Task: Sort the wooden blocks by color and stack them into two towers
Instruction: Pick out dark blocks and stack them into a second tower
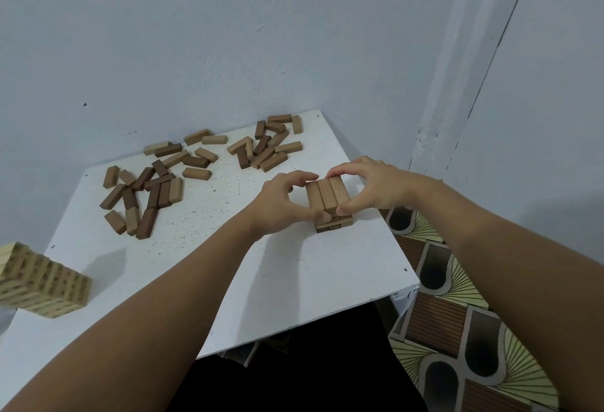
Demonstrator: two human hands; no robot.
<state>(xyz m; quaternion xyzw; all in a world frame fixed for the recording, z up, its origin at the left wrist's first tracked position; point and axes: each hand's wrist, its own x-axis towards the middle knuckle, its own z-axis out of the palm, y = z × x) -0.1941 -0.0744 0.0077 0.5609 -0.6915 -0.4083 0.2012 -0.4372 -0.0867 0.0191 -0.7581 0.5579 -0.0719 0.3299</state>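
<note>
A short tower of brown wooden blocks [327, 197] stands near the right edge of the white table [261, 274], three blocks side by side on top. My left hand [284, 202] and my right hand [369, 187] pinch its top layer from either side, thumbs at the near end and fingers at the far end. Loose light and dark blocks lie in a pile at the left [143, 192] and another at the back [268, 143]. A taller tower of light blocks [42, 280] stands at the table's left edge.
The table sits in a corner of pale blue walls [261, 52]. Patterned floor tiles [457, 330] show past the table's right edge. The table's near edge is close to my body.
</note>
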